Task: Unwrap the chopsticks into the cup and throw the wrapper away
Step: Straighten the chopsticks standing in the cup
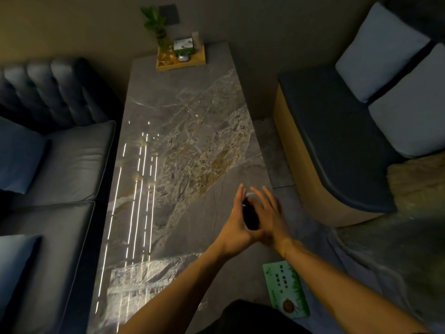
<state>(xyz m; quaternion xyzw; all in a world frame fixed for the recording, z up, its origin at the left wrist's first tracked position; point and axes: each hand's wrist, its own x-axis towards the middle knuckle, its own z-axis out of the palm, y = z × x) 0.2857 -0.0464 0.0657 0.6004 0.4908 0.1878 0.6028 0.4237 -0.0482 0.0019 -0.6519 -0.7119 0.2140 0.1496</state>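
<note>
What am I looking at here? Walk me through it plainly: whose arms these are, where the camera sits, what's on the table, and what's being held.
There is no machine here. One wide-angle camera worn on a person's head looks forward and down, so the two bare arms rising from the bottom edge are that person's own. The left hand and right hand are cupped around a small dark object above the near right part of a long marble table. It is too dark and blurred to say whether that object is the cup; no chopsticks or wrapper can be made out. At the table's far end stands a wooden tray with a green plant and a small box. A green printed card lies beside the table's near right corner. Sofas flank both sides.
</note>
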